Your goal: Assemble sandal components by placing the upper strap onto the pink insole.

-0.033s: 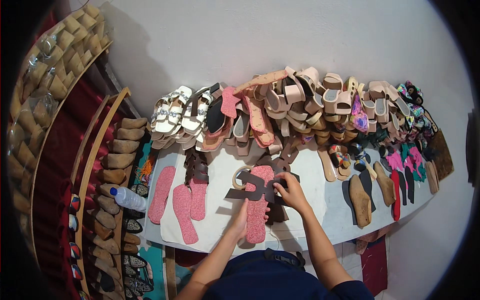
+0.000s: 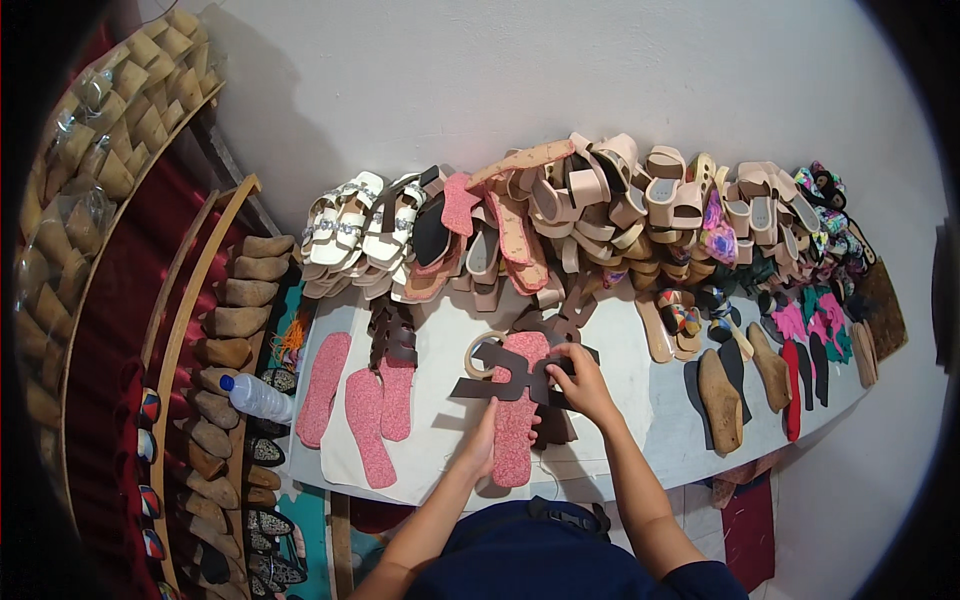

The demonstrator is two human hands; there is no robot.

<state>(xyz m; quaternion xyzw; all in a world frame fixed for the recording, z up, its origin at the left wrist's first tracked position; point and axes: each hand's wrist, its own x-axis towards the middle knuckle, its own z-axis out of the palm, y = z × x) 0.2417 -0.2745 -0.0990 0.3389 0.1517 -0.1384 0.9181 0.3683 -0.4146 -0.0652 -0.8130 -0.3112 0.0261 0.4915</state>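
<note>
We see our own two forearms coming up from the lower edge, both bare from the elbow down to the wrists, with no watch, bracelet or glove on either. Our left hand (image 2: 482,440) and right hand (image 2: 583,385) are bare too, and we can make out no rings at this size. At the right elbow a dark navy short sleeve (image 2: 705,582) shows. Our lap is covered by the same dark navy cloth (image 2: 520,560), with a black strap and buckle (image 2: 565,517) lying across its top.
</note>
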